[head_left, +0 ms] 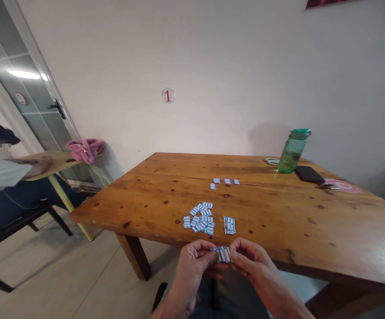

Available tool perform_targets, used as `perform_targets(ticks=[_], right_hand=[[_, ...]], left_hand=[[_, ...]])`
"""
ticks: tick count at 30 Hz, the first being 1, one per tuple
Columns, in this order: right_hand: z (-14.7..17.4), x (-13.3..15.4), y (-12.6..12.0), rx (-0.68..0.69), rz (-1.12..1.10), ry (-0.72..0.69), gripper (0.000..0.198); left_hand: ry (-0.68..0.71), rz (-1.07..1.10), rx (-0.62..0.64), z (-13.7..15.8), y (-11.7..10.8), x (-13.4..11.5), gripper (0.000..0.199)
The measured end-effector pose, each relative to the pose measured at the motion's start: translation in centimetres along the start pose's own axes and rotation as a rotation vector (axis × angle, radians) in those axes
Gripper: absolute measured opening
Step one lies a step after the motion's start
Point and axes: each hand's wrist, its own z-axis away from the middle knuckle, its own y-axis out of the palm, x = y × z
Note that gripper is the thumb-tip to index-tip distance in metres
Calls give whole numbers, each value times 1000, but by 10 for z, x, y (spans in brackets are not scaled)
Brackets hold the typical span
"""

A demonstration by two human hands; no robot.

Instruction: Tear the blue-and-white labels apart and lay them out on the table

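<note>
Between my two hands, just off the table's near edge, is a small blue-and-white card (223,254). My left hand (195,261) pinches its left end between thumb and fingers. The fingers of my right hand (250,257) are closed on its right end. On the table in front of them lies a loose, overlapping heap of similar cards (201,218). To the right of that heap sits a small stack of cards (229,225). Farther back are several small card pieces (227,181), laid roughly in a row.
A green bottle (294,150) stands at the table's (146,186) back right, beside a black phone-like slab (309,174), a pink round item (343,186) and a white cable-like loop (272,161). Leftward, a person (0,177) sits at another table with a pink cloth (85,149).
</note>
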Motion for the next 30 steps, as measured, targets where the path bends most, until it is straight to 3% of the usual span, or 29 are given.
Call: perform_targets(ticks=[10,15,17,23,26,30], right_hand=[[1,1,3,36,-235,90,25],[2,2,6,18,-179,79,26],[3,3,8,-35,-13,-17,25],[5,-3,11,-223,623,-508,8],[5,-8,12,-269,786,-702,8],[4,-10,13,-290,894,-825,13]], left_hand=[[-10,134,45,2,-2,4,27],[-4,196,73,0,-2,7,30],[21,182,59,0,-2,8,31],[106,83,-57,0,-3,12,35],[126,80,-90,0,-3,11,36],[133,75,-91,2,-2,9,34]])
